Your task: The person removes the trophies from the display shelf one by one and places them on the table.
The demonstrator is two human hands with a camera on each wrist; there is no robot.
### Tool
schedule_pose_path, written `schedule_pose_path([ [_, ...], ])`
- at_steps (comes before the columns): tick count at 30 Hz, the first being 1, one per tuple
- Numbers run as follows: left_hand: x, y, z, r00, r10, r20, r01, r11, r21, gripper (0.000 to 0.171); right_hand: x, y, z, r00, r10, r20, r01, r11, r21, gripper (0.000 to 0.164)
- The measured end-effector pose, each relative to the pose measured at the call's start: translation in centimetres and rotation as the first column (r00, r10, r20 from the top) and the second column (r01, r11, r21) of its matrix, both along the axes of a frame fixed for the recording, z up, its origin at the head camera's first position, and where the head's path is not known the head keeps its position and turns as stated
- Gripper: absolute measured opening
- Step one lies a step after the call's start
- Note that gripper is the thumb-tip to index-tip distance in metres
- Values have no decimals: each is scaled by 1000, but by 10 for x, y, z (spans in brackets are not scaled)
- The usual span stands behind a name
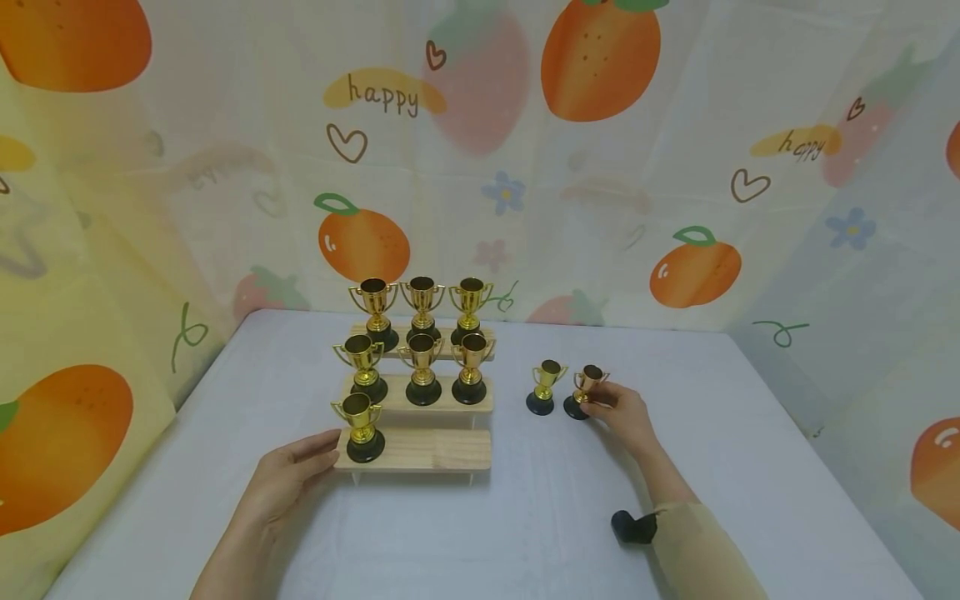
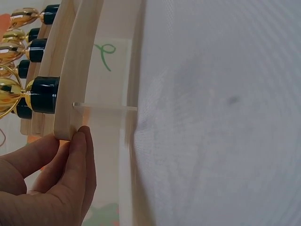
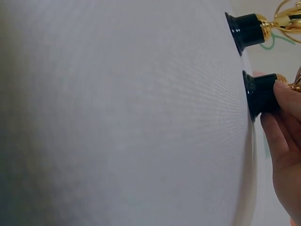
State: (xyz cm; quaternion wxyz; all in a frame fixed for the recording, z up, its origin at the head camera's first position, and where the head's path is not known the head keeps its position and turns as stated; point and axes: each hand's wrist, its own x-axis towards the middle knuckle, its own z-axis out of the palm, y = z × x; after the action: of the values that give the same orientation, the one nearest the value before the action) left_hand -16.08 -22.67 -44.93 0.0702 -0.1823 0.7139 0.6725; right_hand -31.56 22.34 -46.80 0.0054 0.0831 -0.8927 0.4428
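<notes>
At the left end of the lowest step of a wooden tiered stand (image 1: 442, 451), my left hand (image 1: 281, 479) pinches the board between thumb and fingers. One gold trophy cup (image 1: 363, 442) with a black base stands upright on that step, close to the hand. To the right of the stand, my right hand (image 1: 621, 415) grips a small trophy (image 1: 576, 408) near its base; in the right wrist view its black base (image 3: 261, 94) appears to touch the cloth. Just left of it stands another gold trophy (image 1: 541, 403), untouched.
Three trophies stand on the middle step (image 1: 386, 404) and three on the back step (image 1: 483, 353). Clear legs (image 2: 106, 107) support the front board. A white cloth (image 1: 420, 542) covers the table; a fruit-printed curtain (image 1: 465, 183) hangs behind. A black device (image 1: 634, 527) sits at the right wrist.
</notes>
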Motion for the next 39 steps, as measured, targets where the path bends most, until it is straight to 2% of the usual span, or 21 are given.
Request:
schedule_pose_path([
  [4,0,1,0,1000,3,1,-3,1000,4,56,2,1,1,1000,14,-2,-14,999,-34,32],
  [10,1,1,0,1000,-13,3,13,1000,-12,57,4,6,1,996,6,88,10,984,-177,48],
  [14,1,0,0,1000,-23,3,23,1000,-20,57,6,11,3,991,-63,119,85,978,-190,55],
  [17,1,1,0,1000,-25,8,26,999,-27,56,9,14,11,979,-165,121,188,959,-212,57],
  [19,1,1,1,1000,-26,11,26,999,-33,55,12,16,20,961,-253,111,274,925,-263,56],
  [22,1,1,1,1000,-25,12,26,999,-46,55,16,15,34,923,-376,82,374,827,-419,53],
  [24,1,1,2,1000,-23,12,24,998,-52,55,19,12,43,903,-427,53,391,762,-517,48],
  [26,1,1,2,1000,-22,11,23,998,-53,55,23,5,51,897,-441,26,370,718,-589,46],
  [28,1,0,2,1000,-22,10,22,999,-49,56,30,-5,59,906,-424,1,340,725,-599,44],
  [33,0,-1,0,1000,-24,9,24,999,-39,56,51,-39,73,955,-286,-78,193,800,-568,39],
  [36,0,-1,0,1000,-20,14,20,999,-35,56,65,-62,78,979,-177,-102,87,812,-577,37],
  [39,0,-2,0,1000,-16,18,17,999,-37,56,77,-86,80,991,-71,-115,-7,820,-572,36],
])
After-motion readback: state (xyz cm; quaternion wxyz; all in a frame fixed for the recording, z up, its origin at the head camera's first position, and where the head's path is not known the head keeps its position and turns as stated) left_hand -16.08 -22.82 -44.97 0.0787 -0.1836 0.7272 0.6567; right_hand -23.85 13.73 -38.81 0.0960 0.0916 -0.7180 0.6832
